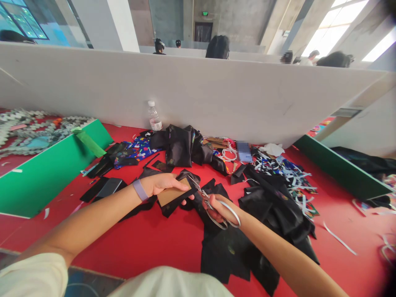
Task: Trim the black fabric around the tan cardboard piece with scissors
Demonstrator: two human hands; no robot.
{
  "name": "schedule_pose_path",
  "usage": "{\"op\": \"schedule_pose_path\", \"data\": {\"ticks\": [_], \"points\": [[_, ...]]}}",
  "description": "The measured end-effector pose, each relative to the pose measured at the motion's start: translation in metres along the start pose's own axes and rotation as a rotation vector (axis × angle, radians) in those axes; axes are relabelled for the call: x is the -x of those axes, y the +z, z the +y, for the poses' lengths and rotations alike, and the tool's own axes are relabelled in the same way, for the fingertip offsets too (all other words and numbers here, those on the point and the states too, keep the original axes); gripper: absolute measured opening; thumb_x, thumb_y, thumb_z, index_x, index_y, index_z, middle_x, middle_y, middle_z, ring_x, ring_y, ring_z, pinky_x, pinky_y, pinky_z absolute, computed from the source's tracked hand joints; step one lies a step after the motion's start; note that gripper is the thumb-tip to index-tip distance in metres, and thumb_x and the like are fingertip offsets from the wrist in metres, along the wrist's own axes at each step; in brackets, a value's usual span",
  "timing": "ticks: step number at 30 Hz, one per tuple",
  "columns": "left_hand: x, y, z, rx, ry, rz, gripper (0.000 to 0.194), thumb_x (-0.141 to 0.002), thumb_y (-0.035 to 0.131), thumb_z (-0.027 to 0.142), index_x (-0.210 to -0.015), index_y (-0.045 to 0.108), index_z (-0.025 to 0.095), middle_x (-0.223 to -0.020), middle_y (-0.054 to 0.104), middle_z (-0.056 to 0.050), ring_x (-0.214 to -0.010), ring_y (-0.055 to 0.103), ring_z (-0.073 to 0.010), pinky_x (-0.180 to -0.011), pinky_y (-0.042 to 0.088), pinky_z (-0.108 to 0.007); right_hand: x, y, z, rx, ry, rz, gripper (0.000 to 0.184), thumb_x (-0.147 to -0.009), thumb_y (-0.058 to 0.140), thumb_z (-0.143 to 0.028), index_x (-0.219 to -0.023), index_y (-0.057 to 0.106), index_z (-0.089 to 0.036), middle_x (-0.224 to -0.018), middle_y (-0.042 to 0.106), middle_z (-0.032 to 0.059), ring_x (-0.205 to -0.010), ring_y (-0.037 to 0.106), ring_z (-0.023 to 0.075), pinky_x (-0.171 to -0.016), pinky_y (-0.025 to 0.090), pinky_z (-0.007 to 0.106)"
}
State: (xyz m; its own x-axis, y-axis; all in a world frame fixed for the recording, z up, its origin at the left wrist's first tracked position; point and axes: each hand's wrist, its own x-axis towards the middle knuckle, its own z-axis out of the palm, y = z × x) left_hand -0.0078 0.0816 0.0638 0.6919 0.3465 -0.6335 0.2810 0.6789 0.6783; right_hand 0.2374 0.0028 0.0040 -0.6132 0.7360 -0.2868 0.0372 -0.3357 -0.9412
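My left hand (pixel 162 184), a purple band on its wrist, is closed on a brown cardboard piece (pixel 172 194) laid against a strip of black fabric (pixel 177 203), holding both above the red table (pixel 148 239). My right hand (pixel 218 208) grips silver scissors (pixel 213 204) through the loops. Their blades point up-left, and the tips meet the top edge of the cardboard and fabric. A large sheet of black cloth (pixel 229 247) lies under my right forearm.
Black fabric heaps (pixel 185 146) and patterned scraps (pixel 136 148) cover the table's middle, and white strips (pixel 297 175) lie at the right. A water bottle (pixel 154 116) stands by the white partition (pixel 198 90). Green dividers (pixel 46 173) flank both sides. A dark phone (pixel 109 187) lies at the left. Other people's heads show beyond the partition.
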Motion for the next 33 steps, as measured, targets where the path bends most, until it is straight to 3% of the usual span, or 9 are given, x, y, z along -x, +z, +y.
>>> {"op": "schedule_pose_path", "data": {"ticks": [5, 11, 19, 25, 33], "points": [[0.0001, 0.0012, 0.0007, -0.004, 0.002, -0.011, 0.032, -0.071, 0.076, 0.027, -0.099, 0.066, 0.016, -0.096, 0.074, -0.006, -0.073, 0.070, -0.0198, -0.066, 0.057, -0.031, 0.0020, 0.0000, -0.0013, 0.003, -0.001, 0.001, 0.069, -0.072, 0.039, -0.085, -0.082, 0.048, -0.017, -0.049, 0.033, -0.0094, -0.040, 0.022, 0.0042, -0.036, 0.018, 0.019], [0.0007, 0.0034, 0.0004, 0.003, 0.002, 0.008, 0.033, -0.070, 0.076, 0.028, -0.100, 0.067, 0.016, -0.097, 0.074, -0.007, -0.071, 0.070, -0.0190, -0.060, 0.055, -0.028, 0.0021, -0.0006, -0.0016, -0.060, 0.008, -0.091, 0.070, -0.075, 0.032, -0.085, -0.087, 0.049, -0.018, -0.053, 0.033, -0.0082, -0.045, 0.022, 0.0060, -0.041, 0.022, 0.020], [0.0006, 0.0040, -0.0012, -0.013, 0.009, 0.016, 0.036, -0.068, 0.078, 0.030, -0.100, 0.066, 0.017, -0.097, 0.073, -0.007, -0.071, 0.070, -0.0191, -0.058, 0.054, -0.027, 0.0049, 0.0025, -0.0031, -0.053, 0.015, -0.043, 0.065, -0.080, 0.030, -0.081, -0.082, 0.047, -0.018, -0.051, 0.031, -0.0089, -0.042, 0.019, 0.0051, -0.038, 0.016, 0.019], [0.0002, 0.0035, -0.0022, -0.013, 0.022, -0.010, 0.035, -0.069, 0.077, 0.029, -0.100, 0.067, 0.016, -0.098, 0.074, -0.008, -0.072, 0.070, -0.0201, -0.061, 0.055, -0.029, 0.0074, 0.0030, -0.0036, -0.029, 0.032, -0.020, 0.070, -0.072, 0.037, -0.086, -0.081, 0.047, -0.017, -0.047, 0.031, -0.0100, -0.039, 0.017, 0.0031, -0.035, 0.012, 0.017], [0.0030, 0.0095, 0.0001, -0.039, 0.008, 0.022, 0.037, -0.067, 0.079, 0.031, -0.098, 0.066, 0.016, -0.097, 0.073, -0.007, -0.072, 0.070, -0.0200, -0.060, 0.055, -0.029, 0.0070, 0.0063, -0.0059, -0.020, -0.011, -0.028, 0.071, -0.073, 0.035, -0.085, -0.084, 0.049, -0.017, -0.050, 0.033, -0.0092, -0.040, 0.020, 0.0042, -0.036, 0.018, 0.019]]}}
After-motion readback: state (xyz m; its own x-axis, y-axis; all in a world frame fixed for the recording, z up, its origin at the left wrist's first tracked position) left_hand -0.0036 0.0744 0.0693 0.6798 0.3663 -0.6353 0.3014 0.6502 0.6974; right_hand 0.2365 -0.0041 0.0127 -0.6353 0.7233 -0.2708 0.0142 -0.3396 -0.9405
